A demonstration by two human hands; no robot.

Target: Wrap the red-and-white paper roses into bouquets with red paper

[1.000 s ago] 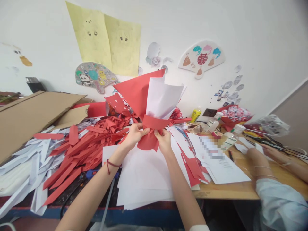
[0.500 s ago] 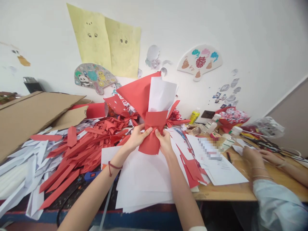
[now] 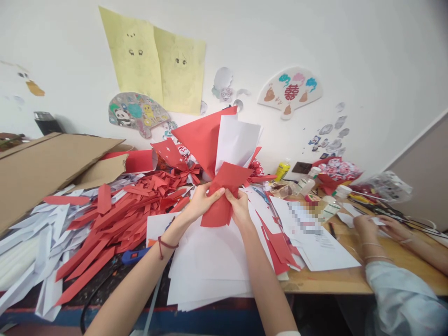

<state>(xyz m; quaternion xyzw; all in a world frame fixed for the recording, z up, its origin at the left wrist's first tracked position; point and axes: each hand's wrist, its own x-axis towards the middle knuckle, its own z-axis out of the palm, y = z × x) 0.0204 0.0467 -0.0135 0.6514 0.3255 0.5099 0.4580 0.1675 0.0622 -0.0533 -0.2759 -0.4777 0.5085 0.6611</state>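
Between my two hands stands a paper bouquet wrapper [image 3: 196,137], a large red sheet folded into a cone with a white sheet [image 3: 235,140] inside its front. A red paper strip [image 3: 231,179] lies across its narrow waist, its upper end tilted to the right. My left hand [image 3: 203,201] grips the waist from the left, thumb pressed on the front. From the right, my right hand [image 3: 239,205] pinches the same spot, the two thumbs almost meeting. The fingers behind the paper are hidden. Below, white paper sheets [image 3: 210,275] are stacked on the table.
Folded red strips [image 3: 115,219] and white strips [image 3: 52,233] heap up at the left beside cardboard [image 3: 52,163]. Finished bouquets [image 3: 338,170], bottles [image 3: 334,205] and a yellow bottle [image 3: 282,170] stand along the wall. A co-worker's hands [image 3: 367,228] handle small white paper at the right.
The red strip at the waist has tilted, its upper end swinging right. My hands keep their pinch. The co-worker's hands have lifted a small white piece.
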